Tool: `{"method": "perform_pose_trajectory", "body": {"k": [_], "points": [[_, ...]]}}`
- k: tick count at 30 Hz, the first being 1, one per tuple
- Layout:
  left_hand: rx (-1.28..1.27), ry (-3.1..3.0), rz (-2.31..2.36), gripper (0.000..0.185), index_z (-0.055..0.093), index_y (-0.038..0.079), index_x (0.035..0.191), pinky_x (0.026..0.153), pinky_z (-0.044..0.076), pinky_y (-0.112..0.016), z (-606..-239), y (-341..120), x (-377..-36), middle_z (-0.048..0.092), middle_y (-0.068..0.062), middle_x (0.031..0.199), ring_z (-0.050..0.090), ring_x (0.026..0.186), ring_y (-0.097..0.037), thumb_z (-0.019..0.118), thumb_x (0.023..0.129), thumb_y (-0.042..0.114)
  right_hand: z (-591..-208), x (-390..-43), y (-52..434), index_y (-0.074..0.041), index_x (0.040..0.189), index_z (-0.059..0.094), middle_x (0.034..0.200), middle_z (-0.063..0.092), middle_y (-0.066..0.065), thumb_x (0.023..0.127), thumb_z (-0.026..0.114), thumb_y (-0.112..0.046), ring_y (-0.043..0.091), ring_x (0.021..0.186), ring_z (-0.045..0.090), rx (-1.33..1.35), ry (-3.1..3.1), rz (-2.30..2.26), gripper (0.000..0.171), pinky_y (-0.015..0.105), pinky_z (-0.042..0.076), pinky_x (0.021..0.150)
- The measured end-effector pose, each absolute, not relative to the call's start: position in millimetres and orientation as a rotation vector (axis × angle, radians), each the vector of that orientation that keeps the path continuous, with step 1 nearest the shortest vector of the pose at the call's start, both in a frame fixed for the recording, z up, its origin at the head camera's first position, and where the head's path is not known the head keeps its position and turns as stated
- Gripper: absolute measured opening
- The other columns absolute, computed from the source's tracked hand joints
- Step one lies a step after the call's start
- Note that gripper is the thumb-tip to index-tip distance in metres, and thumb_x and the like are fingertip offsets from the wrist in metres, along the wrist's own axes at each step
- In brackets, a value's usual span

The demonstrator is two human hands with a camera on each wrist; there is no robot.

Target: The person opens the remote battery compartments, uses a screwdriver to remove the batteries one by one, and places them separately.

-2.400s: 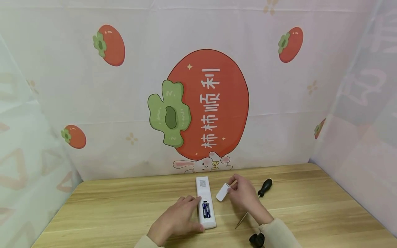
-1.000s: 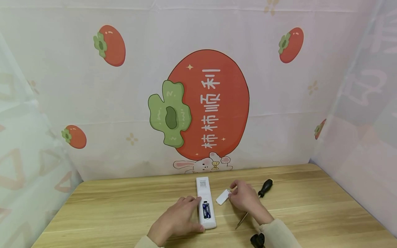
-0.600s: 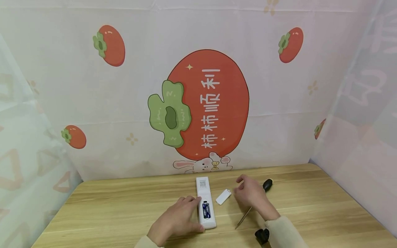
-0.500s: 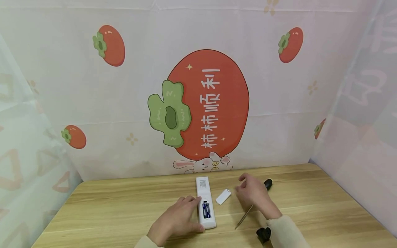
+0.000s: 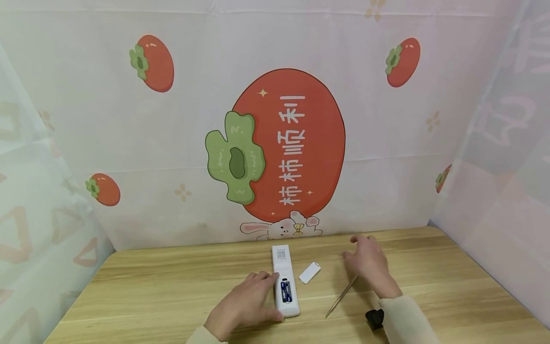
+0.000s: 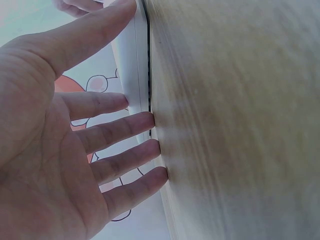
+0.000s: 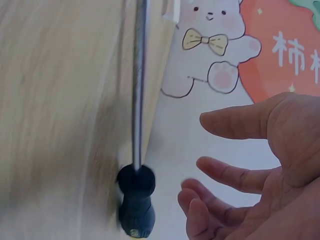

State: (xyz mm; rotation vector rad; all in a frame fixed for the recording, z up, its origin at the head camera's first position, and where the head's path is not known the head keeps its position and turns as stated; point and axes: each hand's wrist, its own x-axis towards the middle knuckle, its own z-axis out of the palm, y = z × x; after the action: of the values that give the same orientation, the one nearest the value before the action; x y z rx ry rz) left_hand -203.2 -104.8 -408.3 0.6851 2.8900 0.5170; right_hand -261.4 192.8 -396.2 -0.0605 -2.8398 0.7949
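A white remote control lies back side up on the table, its battery bay holding two blue batteries. My left hand rests beside it, thumb at its near end and index fingertip against its side. In the left wrist view those fingers are nearly straight, with several fingertips on the wood. The small white battery cover lies loose to the right. My right hand hovers empty over a screwdriver, fingers parted and slightly bent. From the head, the hand hides the screwdriver's black handle; its metal shaft shows.
The wooden table ends at a white backdrop printed with persimmons and a rabbit. Pale curtains hang at both sides. A small black device is at the right wrist by the sleeve.
My right hand has let go of the battery cover, which now lies flat, and has moved right, over the screwdriver's handle. The left hand and the remote control have stayed put.
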Motion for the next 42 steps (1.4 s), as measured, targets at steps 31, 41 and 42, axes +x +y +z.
{"method": "perform_pose_trajectory", "body": {"k": [31,41,42], "points": [[0.661,2.877,0.513,0.089,0.053,0.007,0.147,0.102,0.048,-0.054,-407.9,-104.3,-204.6,0.057,-0.012,0.139,0.052,0.127,-0.034,0.085,0.077,0.052,-405.2,-267.6,230.7,0.016,0.143,0.037,0.132,0.037,0.047,0.092,0.071,-0.040,0.059,0.116,0.045,-0.207,-3.012,0.759,0.083,0.063,0.048,0.080],[0.680,2.887,0.502,0.089,0.054,0.007,0.146,0.100,0.049,-0.054,-408.0,-103.9,-205.6,0.057,-0.011,0.138,0.053,0.125,-0.033,0.085,0.077,0.053,-405.2,-271.6,238.6,0.018,0.135,0.042,0.123,0.053,0.041,0.091,0.072,-0.040,0.048,0.095,0.060,-0.216,-3.066,0.789,0.079,0.053,0.053,0.070],[0.677,2.886,0.505,0.089,0.054,0.007,0.146,0.100,0.049,-0.054,-408.1,-104.1,-205.2,0.057,-0.011,0.138,0.053,0.126,-0.033,0.085,0.077,0.053,-405.7,-272.0,238.9,0.019,0.134,0.043,0.121,0.054,0.040,0.091,0.072,-0.039,0.045,0.093,0.060,-0.216,-3.067,0.789,0.078,0.052,0.053,0.069]]}}
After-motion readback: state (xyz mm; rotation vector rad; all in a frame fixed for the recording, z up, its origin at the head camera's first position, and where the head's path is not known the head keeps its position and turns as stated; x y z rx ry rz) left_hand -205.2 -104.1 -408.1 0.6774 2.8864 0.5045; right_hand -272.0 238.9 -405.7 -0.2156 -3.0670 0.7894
